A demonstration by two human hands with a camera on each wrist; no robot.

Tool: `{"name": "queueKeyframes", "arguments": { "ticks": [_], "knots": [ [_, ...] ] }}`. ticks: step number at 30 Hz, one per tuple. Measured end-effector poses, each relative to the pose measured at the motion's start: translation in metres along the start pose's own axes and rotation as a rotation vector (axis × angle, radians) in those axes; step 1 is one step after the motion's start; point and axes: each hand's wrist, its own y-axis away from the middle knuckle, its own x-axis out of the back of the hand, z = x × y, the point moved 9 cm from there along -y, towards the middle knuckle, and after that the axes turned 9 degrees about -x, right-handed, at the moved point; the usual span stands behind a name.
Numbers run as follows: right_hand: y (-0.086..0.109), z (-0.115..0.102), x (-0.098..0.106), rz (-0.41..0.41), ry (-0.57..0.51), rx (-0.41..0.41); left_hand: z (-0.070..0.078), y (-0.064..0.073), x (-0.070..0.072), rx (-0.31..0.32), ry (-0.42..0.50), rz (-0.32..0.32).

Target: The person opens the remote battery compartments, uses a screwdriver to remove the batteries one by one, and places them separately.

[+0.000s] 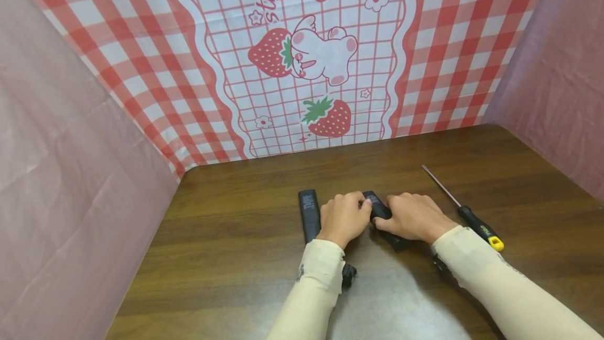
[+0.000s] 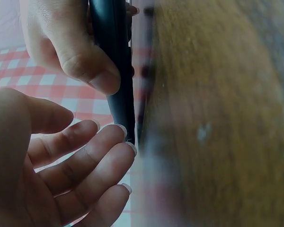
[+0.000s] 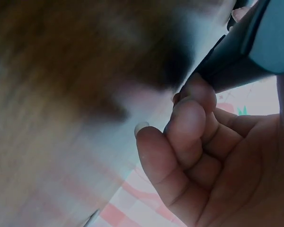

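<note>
My right hand (image 1: 415,215) grips a slim black remote control (image 1: 376,204), its label side up, at a slant over the wooden table. In the left wrist view the right thumb presses along the side of that remote. My left hand (image 1: 343,218) is at the remote's far end, fingers loosely bent and thumb apart from it; the fingertips (image 2: 114,135) are right at the tip. A second black remote control (image 1: 309,213), also with printed label up, lies just left of the left hand, its near end hidden by the wrist.
A screwdriver (image 1: 476,224) with a black and yellow handle lies to the right of the right hand, its shaft pointing away. Behind the table (image 1: 226,224) hangs a red checked cloth (image 1: 439,56) with strawberries. Pink cloth walls (image 1: 71,172) stand at both sides.
</note>
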Motion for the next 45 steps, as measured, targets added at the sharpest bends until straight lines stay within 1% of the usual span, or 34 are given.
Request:
{"name": "queueKeyframes", "arguments": {
  "ticks": [5, 11, 16, 21, 25, 28, 31, 35, 39, 42, 45],
  "knots": [
    [0.000, 0.000, 0.002, 0.004, -0.014, -0.002, -0.001, 0.000, 0.001, 0.007, 0.004, 0.005],
    [0.000, 0.003, 0.005, 0.037, -0.014, -0.018, -0.002, 0.000, 0.001, 0.020, 0.018, 0.014],
    [0.000, 0.005, 0.008, 0.054, -0.026, -0.021, -0.003, 0.001, 0.001, 0.036, 0.035, 0.005],
    [0.001, 0.006, 0.011, 0.078, -0.014, -0.027, -0.002, 0.000, 0.001, 0.056, 0.030, -0.019],
    [0.001, 0.006, 0.014, 0.107, -0.014, -0.026, -0.005, 0.001, -0.002, 0.110, 0.065, -0.065],
    [0.001, 0.003, 0.017, 0.134, -0.021, -0.018, -0.007, 0.002, -0.005, 0.154, 0.126, -0.087],
    [0.001, 0.001, 0.020, 0.147, -0.029, -0.013, -0.008, 0.003, -0.007, 0.182, 0.206, -0.093],
    [0.002, -0.002, 0.021, 0.152, -0.034, -0.007, -0.008, 0.006, -0.011, 0.212, 0.358, -0.104],
    [0.005, -0.005, 0.024, 0.171, -0.037, 0.005, -0.009, 0.007, -0.014, 0.249, 0.518, -0.095],
    [0.006, -0.007, 0.027, 0.185, -0.040, 0.014, -0.009, 0.007, -0.017, 0.269, 0.621, -0.082],
    [0.007, -0.010, 0.029, 0.198, -0.040, 0.020, -0.010, 0.007, -0.019, 0.279, 0.678, -0.080]
  ]
}}
